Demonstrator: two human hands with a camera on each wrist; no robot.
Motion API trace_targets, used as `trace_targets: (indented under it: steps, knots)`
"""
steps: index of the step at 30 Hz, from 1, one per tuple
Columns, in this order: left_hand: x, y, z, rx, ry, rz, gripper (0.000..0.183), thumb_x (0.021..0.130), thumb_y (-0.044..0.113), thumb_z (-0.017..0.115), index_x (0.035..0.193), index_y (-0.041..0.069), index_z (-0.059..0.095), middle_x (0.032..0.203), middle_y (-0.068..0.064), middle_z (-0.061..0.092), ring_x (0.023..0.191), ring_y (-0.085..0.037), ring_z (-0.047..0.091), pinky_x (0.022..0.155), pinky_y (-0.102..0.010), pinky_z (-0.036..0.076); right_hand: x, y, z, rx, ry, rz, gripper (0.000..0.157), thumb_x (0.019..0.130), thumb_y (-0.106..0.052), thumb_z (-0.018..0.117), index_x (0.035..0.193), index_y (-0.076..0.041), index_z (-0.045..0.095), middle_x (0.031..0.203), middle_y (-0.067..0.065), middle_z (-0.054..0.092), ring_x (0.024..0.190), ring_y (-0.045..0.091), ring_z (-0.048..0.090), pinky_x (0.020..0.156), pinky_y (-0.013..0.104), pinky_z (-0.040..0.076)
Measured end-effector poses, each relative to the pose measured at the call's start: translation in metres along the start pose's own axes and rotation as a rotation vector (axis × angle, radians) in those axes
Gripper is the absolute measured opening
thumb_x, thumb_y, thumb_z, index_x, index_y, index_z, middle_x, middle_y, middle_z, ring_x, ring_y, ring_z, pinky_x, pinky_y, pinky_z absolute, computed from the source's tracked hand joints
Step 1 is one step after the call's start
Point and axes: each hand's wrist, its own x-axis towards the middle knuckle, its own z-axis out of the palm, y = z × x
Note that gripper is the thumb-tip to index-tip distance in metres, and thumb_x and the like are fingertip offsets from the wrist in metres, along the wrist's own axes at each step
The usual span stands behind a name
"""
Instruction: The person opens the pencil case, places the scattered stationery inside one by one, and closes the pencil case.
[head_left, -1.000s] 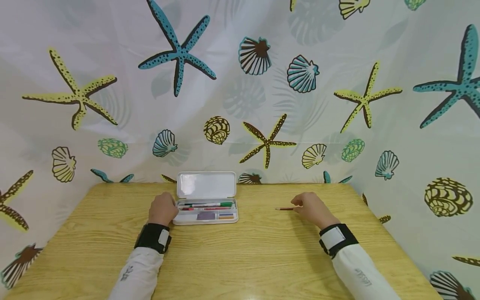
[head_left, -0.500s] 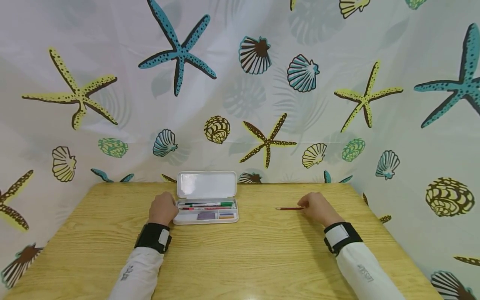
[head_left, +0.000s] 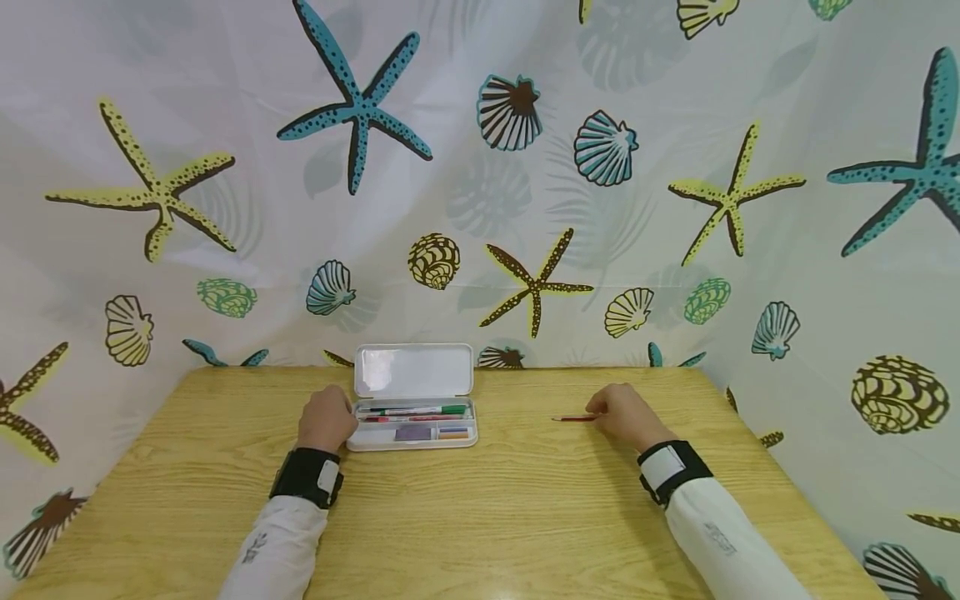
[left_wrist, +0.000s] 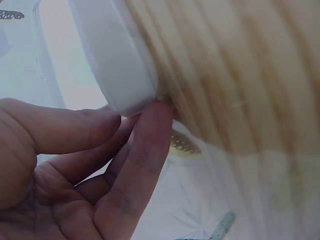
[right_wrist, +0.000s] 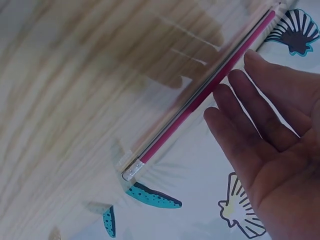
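A white pencil case point(head_left: 411, 444) stands with its lid point(head_left: 413, 371) raised at the back of the table. My left hand point(head_left: 327, 419) pinches its left corner between thumb and fingers; in the left wrist view the thumb point(left_wrist: 85, 131) meets the case's white end point(left_wrist: 122, 65). To the right, a red pencil point(head_left: 572, 418) lies on the wood, its point toward the case. My right hand point(head_left: 624, 417) is over its rear part. In the right wrist view, loosely extended fingers point(right_wrist: 255, 107) come right up to the pencil point(right_wrist: 200, 95), not wrapped round it.
Inside the case are a green-capped marker point(head_left: 452, 409), a red pen or pencil point(head_left: 420, 418), a purple block point(head_left: 412, 433) and a small striped block point(head_left: 453, 433). A curtain with starfish and shells point(head_left: 480, 208) hangs behind the wooden table point(head_left: 487, 517).
My right hand slid right along the pencil, then came back left toward its point. The pencil, the case and my left hand stay in place.
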Motion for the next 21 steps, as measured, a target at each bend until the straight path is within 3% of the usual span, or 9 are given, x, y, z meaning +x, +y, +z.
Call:
trace_targets:
  steps: [4,21]
  knots:
    - [0.0004,0.0,0.0009,0.007,-0.008,-0.014,0.024,0.081,-0.006,0.06,0.061,0.005,0.052,0.059,-0.003,0.042,0.054,-0.019,0.043,0.048,-0.03,0.032,0.0027,0.0015,0.0032,-0.007,0.005,-0.01,0.02,0.079,0.011,0.077,0.097,0.002,0.079,0.092,0.012,0.075,0.087,0.026,0.07,0.079,0.046,0.057]
    - [0.0033,-0.0023,0.0026,0.007,-0.01,-0.015,0.027,0.08,-0.007,0.06,0.059,0.006,0.05,0.057,-0.002,0.039,0.053,-0.018,0.041,0.048,-0.029,0.03,0.0024,0.0011,0.0072,-0.027,0.01,-0.022,0.018,0.08,0.012,0.077,0.084,-0.005,0.078,0.082,0.004,0.072,0.077,0.019,0.066,0.073,0.041,0.056]
